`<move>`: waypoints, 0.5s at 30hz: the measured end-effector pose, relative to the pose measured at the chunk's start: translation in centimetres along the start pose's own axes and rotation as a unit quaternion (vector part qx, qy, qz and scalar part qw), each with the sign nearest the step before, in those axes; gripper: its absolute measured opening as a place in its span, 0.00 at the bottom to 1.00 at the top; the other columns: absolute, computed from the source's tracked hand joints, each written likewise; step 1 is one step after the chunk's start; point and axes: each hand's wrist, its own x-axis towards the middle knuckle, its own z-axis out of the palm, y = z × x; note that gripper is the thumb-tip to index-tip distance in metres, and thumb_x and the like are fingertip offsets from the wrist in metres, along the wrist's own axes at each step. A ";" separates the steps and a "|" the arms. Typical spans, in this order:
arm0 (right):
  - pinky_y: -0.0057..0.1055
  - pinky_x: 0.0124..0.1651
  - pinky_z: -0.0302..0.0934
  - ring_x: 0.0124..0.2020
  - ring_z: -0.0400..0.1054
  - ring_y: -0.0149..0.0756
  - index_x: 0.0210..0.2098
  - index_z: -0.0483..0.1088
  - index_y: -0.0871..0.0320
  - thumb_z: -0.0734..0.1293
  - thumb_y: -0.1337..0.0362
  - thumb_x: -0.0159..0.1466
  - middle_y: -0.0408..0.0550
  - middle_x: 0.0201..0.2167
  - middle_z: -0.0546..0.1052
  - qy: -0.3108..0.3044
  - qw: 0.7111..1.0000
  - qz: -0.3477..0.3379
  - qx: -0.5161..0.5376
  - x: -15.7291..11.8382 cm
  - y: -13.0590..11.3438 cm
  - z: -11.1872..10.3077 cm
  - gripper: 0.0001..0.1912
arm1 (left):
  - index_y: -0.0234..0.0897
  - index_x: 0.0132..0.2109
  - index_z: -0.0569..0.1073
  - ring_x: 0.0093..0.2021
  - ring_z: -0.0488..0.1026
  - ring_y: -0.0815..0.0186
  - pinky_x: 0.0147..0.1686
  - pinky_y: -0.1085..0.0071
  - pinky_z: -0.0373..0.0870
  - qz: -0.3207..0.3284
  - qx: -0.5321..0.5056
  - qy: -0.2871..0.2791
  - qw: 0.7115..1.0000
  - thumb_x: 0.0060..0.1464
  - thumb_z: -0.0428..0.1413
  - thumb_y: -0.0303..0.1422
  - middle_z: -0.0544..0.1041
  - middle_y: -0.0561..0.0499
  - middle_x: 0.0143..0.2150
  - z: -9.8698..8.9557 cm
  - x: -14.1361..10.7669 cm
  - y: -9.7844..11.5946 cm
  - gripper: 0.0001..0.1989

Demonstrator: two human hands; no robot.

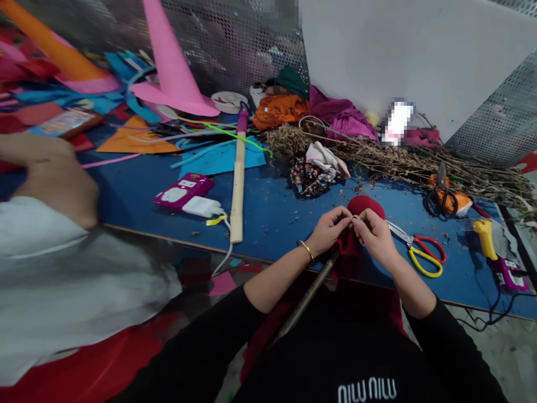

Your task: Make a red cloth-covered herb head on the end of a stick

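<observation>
My left hand point(329, 228), with a gold bangle point(307, 251) at its wrist, and my right hand point(375, 234) meet at the table's front edge. Thumbs and fingers of both are pinched together at one spot, on something small and pale that I cannot make out. Right behind the fingertips bulges a rounded red cloth bundle point(366, 205), and loose red fabric point(347, 254) hangs below them. A thin wooden stick point(308, 296) runs from under that fabric down toward my lap. Scissors with one red and one yellow handle point(425, 256) lie beside my right hand.
Black scissors point(441, 196), a yellow-handled glue gun point(485, 238) and dry twigs point(403, 159) are on the right. Leftward lie a bamboo stick point(238, 190), a purple box point(183, 190) and a pink felt hat point(176, 78). A co-worker's arm point(54, 173) reaches in from the left.
</observation>
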 end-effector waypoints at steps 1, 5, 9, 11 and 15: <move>0.25 0.27 0.52 0.22 0.57 0.27 0.28 0.59 0.55 0.60 0.54 0.66 0.36 0.21 0.64 0.000 1.000 -0.007 -0.005 0.0 0.0 0.0 0.14 | 0.35 0.32 0.69 0.30 0.66 0.70 0.34 0.74 0.64 0.000 0.016 0.002 1.000 0.57 0.52 0.37 0.70 0.55 0.28 0.1 0.1 -0.1 0.10; 0.25 0.27 0.51 0.23 0.54 0.27 0.28 0.59 0.55 0.61 0.56 0.65 0.36 0.22 0.62 -0.014 1.000 -0.012 0.000 0.4 0.0 -0.3 0.13 | 0.36 0.33 0.70 0.30 0.67 0.69 0.35 0.74 0.63 0.019 0.076 0.002 0.997 0.56 0.53 0.35 0.72 0.55 0.28 0.2 0.3 -0.5 0.07; 0.26 0.28 0.56 0.21 0.60 0.28 0.26 0.59 0.55 0.61 0.53 0.64 0.37 0.20 0.66 -0.025 0.993 0.015 0.115 0.7 -1.0 -0.9 0.15 | 0.35 0.32 0.73 0.29 0.68 0.69 0.35 0.73 0.65 -0.001 0.051 0.033 0.998 0.55 0.55 0.38 0.74 0.53 0.28 0.4 0.1 -0.7 0.10; 0.28 0.32 0.61 0.25 0.65 0.30 0.27 0.61 0.56 0.62 0.52 0.63 0.41 0.24 0.71 -0.020 0.987 0.027 0.157 0.9 -2.0 -1.1 0.15 | 0.33 0.31 0.75 0.28 0.69 0.68 0.34 0.73 0.66 -0.025 0.021 0.045 0.998 0.53 0.57 0.41 0.75 0.52 0.27 0.5 0.0 -0.6 0.14; 0.32 0.43 0.64 0.41 0.71 0.36 0.26 0.63 0.56 0.66 0.53 0.60 0.50 0.38 0.77 -0.029 0.988 0.015 0.154 1.8 -3.2 -0.8 0.14 | 0.32 0.31 0.77 0.29 0.71 0.67 0.34 0.72 0.68 -0.016 0.015 0.020 1.000 0.52 0.58 0.45 0.77 0.52 0.28 0.5 -0.4 0.2 0.17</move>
